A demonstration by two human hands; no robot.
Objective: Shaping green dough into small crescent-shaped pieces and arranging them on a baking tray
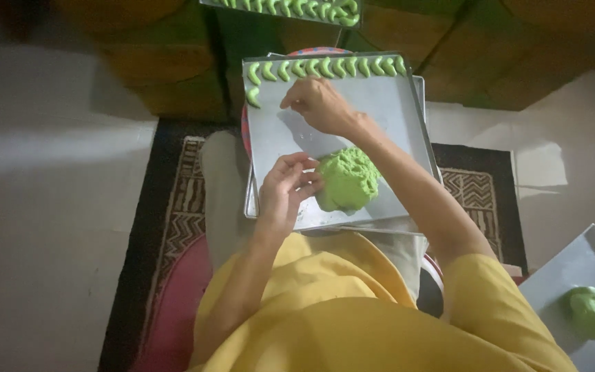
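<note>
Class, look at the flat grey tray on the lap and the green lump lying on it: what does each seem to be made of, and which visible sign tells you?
Flat grey tray: likely metal, perhaps aluminium; dull silver sheen, thin raised rim. Green lump: apparently soft dough; matte, rough torn surface, touched by the left hand.

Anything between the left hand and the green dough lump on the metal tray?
Nothing visible. The left hand already has its fingertips against the green dough lump on the rectangular metal tray.
</note>
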